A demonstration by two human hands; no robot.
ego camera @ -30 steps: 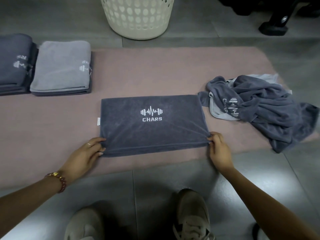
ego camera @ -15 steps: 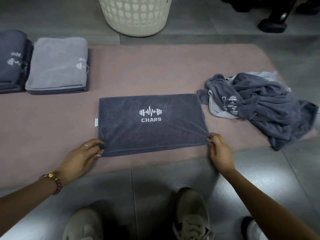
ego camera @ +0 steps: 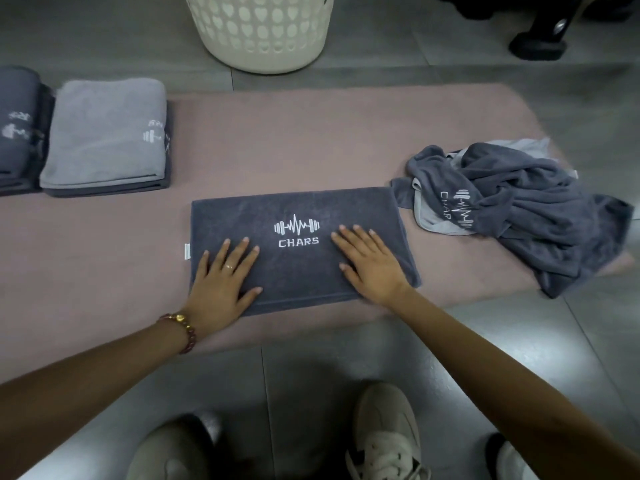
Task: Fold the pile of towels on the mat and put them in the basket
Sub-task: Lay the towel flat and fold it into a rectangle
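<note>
The grey tiled floor (ego camera: 311, 368) carries a pink mat (ego camera: 311, 140). A cream perforated basket (ego camera: 263, 32) stands on the floor just beyond the mat's far edge. A crumpled pile of towels (ego camera: 526, 216) lies at the mat's right end. The dark folded towel (ego camera: 298, 268), logo up, lies at the mat's near edge, its far right corner touching the pile. Two folded stacks sit far left, a light grey stack (ego camera: 107, 133) and a dark stack (ego camera: 17, 126). My left hand (ego camera: 221, 282) and right hand (ego camera: 372, 263) lie flat on the folded towel either side of the logo, fingers straight and spread, gripping nothing. I note a beaded bracelet (ego camera: 181, 325) on my left wrist and a ring (ego camera: 229, 267).
</note>
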